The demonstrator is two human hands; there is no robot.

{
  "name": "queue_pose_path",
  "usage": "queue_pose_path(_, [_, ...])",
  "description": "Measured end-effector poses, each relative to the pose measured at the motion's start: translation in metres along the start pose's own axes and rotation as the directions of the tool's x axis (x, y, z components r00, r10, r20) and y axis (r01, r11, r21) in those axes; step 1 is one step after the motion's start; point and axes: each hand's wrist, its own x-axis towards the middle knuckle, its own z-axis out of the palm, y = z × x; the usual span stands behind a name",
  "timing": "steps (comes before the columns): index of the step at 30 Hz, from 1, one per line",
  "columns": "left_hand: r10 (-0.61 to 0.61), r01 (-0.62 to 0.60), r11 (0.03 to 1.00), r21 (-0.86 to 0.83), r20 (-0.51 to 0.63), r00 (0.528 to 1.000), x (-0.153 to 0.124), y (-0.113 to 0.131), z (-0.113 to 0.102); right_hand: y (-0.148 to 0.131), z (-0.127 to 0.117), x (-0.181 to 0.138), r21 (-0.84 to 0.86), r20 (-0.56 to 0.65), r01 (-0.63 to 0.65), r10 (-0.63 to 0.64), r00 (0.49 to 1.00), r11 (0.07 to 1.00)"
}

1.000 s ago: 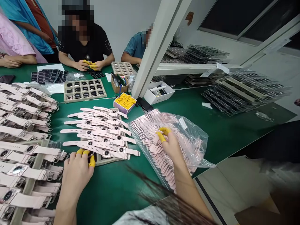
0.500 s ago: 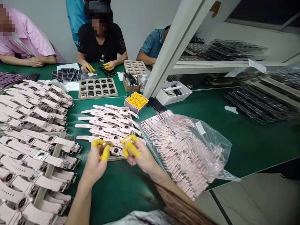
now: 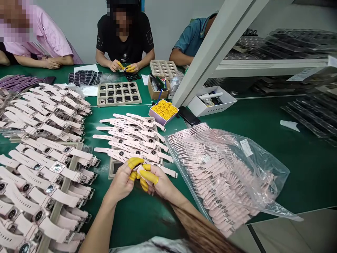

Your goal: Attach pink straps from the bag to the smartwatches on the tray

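Note:
My left hand (image 3: 121,181), with yellow finger cots on its fingertips, pinches a small metallic watch case (image 3: 136,168), mostly covered by the fingers. My right hand (image 3: 161,180), also in yellow cots, grips a pale pink watch strap (image 3: 141,170) against the case's edge. Whether strap and case are joined cannot be seen. Just beyond my hands, pink-strapped watches (image 3: 137,133) lie face down in slanting rows on a tray (image 3: 111,170). One dark watch piece sits in that tray's near left corner. To the right, a clear plastic bag (image 3: 265,165) holds many pink straps (image 3: 210,182).
Stacked trays of pink watches (image 3: 39,182) fill the left side. Farther back are a box of yellow finger cots (image 3: 164,110), a tray of dark watch cases (image 3: 118,94), a white box (image 3: 213,102) and a slanted post (image 3: 210,52). Several people sit across the table.
My hands, apart before, have come together, bringing the strap against the watch case. The view has shifted, so things appear farther right. The co-worker opposite has brought both hands together.

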Motion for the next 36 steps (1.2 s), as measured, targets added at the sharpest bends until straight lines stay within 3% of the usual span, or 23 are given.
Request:
queue_pose_path(6, [-0.015, 0.017, 0.999, 0.049, -0.029, 0.999, -0.002, -0.003, 0.005, -0.001, 0.002, 0.001, 0.156, -0.047, 0.003, 0.004, 0.999, 0.988])
queue_pose_path(10, [-0.124, 0.124, 0.992, 0.012, 0.016, 0.992, -0.006, 0.001, 0.005, -0.003, 0.002, 0.0, 0.259, -0.062, 0.021, -0.005, 0.998, 0.966])
queue_pose_path(13, [-0.146, 0.147, 0.989, -0.027, 0.038, 0.989, -0.005, 0.004, 0.004, -0.006, -0.002, -0.001, 0.24, -0.05, -0.007, 0.02, 0.999, 0.971])
queue_pose_path(20, [-0.047, 0.041, 0.987, 0.154, 0.037, 0.998, -0.002, 0.004, 0.001, -0.009, -0.009, -0.002, 0.147, 0.002, -0.106, 0.107, 0.994, 0.983])
queue_pose_path(27, [-0.157, 0.16, 0.986, -0.046, 0.072, 0.985, -0.005, 0.006, -0.003, -0.007, -0.005, -0.001, 0.083, 0.022, -0.035, 0.033, 0.999, 0.996])
queue_pose_path(30, [-0.201, 0.197, 0.964, -0.177, -0.008, 0.98, -0.003, 0.007, -0.001, -0.008, -0.002, -0.001, 0.109, -0.018, 0.008, -0.006, 1.0, 0.994])
queue_pose_path(33, [-0.179, 0.134, 0.95, -0.283, -0.138, 0.974, 0.0, 0.009, 0.001, -0.009, 0.001, -0.003, 0.071, -0.043, 0.049, -0.046, 0.998, 0.996])
queue_pose_path(36, [-0.207, 0.069, 0.909, -0.411, -0.304, 0.93, 0.004, 0.007, 0.0, -0.01, 0.002, -0.006, 0.032, 0.02, -0.031, 0.031, 0.999, 0.999])
